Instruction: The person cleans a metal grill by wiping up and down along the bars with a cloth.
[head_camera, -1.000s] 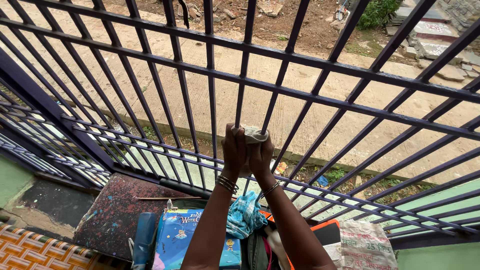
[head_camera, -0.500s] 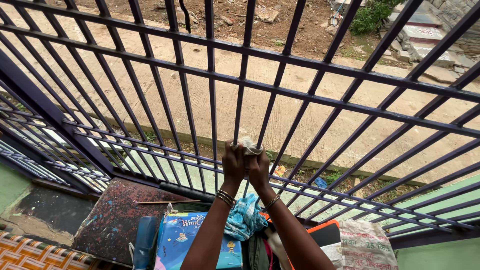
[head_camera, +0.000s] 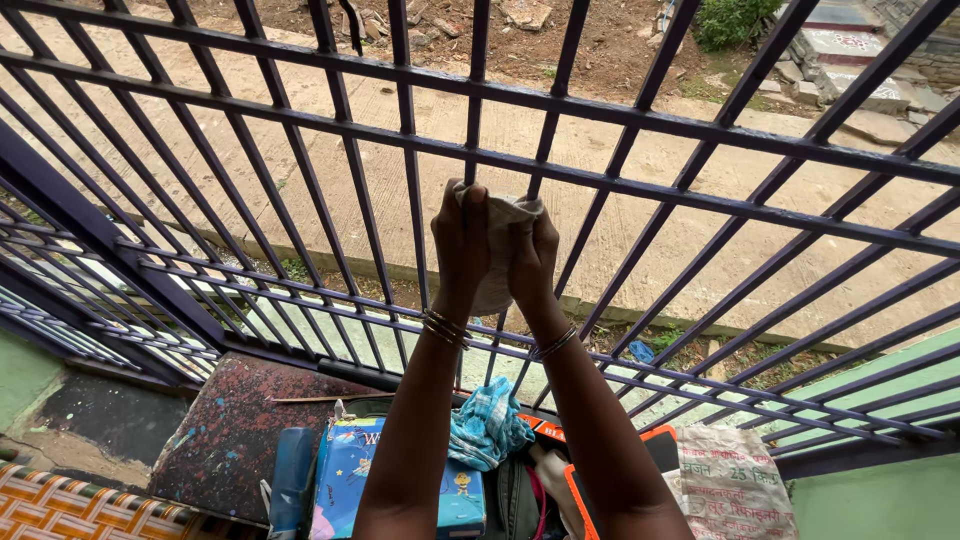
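Observation:
Both my hands are raised against a dark purple metal window grille (head_camera: 640, 190). My left hand (head_camera: 461, 245) and my right hand (head_camera: 533, 260) together grip a pale, crumpled cloth (head_camera: 497, 240) that is wrapped around one upright bar of the grille, just under a crossbar. Bangles circle both wrists. The bar inside the cloth is hidden.
Below my arms lie a blue checked cloth (head_camera: 487, 425), a blue picture box (head_camera: 350, 475), a blue bottle (head_camera: 292, 480), an orange-edged item (head_camera: 655, 450) and a printed sack (head_camera: 735, 485). A speckled dark slab (head_camera: 235, 425) sits at the lower left. Outside are a concrete path and dirt.
My hands and the cloth slid down the bar, then up it, and now sit higher than in both earlier frames, close under the crossbar.

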